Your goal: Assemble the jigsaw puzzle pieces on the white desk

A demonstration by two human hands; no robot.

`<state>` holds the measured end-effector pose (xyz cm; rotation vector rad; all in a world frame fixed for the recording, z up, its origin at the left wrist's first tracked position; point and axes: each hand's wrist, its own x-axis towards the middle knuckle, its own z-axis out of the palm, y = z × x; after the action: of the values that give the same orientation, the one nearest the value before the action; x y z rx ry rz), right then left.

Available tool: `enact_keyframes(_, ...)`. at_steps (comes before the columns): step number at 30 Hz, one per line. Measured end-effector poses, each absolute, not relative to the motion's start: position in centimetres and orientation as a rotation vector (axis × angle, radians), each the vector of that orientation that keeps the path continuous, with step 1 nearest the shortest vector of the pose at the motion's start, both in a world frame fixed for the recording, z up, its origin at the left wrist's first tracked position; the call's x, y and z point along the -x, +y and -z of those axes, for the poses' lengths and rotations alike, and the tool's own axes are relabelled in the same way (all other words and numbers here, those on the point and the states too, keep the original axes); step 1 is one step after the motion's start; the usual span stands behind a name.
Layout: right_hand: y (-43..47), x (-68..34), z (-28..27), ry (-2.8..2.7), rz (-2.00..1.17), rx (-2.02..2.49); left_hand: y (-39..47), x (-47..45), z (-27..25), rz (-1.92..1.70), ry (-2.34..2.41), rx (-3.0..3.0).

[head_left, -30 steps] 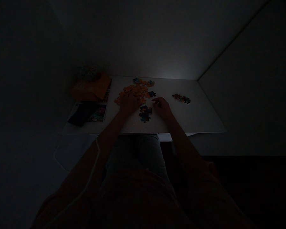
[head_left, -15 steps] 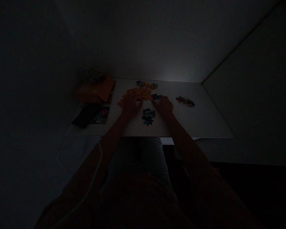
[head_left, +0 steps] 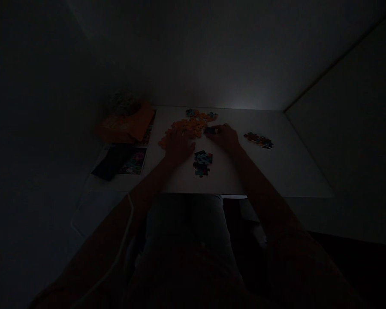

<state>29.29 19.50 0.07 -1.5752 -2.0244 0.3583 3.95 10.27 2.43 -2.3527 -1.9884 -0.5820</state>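
Observation:
The scene is very dark. A pile of loose orange-backed puzzle pieces (head_left: 190,125) lies on the white table (head_left: 276,167). My left hand (head_left: 177,146) rests flat at the pile's near edge. My right hand (head_left: 225,136) reaches to the pile's right side, its fingertips at a dark piece (head_left: 209,131); whether it grips the piece is unclear. A small joined cluster of pieces (head_left: 202,162) lies between the two hands, closer to me.
Another joined cluster (head_left: 259,140) lies to the right. An orange box (head_left: 127,122) stands at the table's left, with a printed picture sheet (head_left: 133,159) and a dark object (head_left: 107,163) in front of it. Walls close in behind and right.
My right hand has moved away from me, from beside the near cluster up to the dark piece at the pile's edge. My left hand stays by the pile. The view has shifted slightly.

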Motion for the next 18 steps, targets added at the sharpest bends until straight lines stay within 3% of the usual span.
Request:
enact_keyframes(14,18.3,-31.4,-2.2,-2.258,-0.837,1.003,15.8,-1.1,-2.2,0.72,-1.887,2.486)
enact_keyframes(18,18.6,-31.3,-1.6,-2.147,-0.62,1.294,16.1,-0.3,-3.2,0.704,-1.893,2.544)
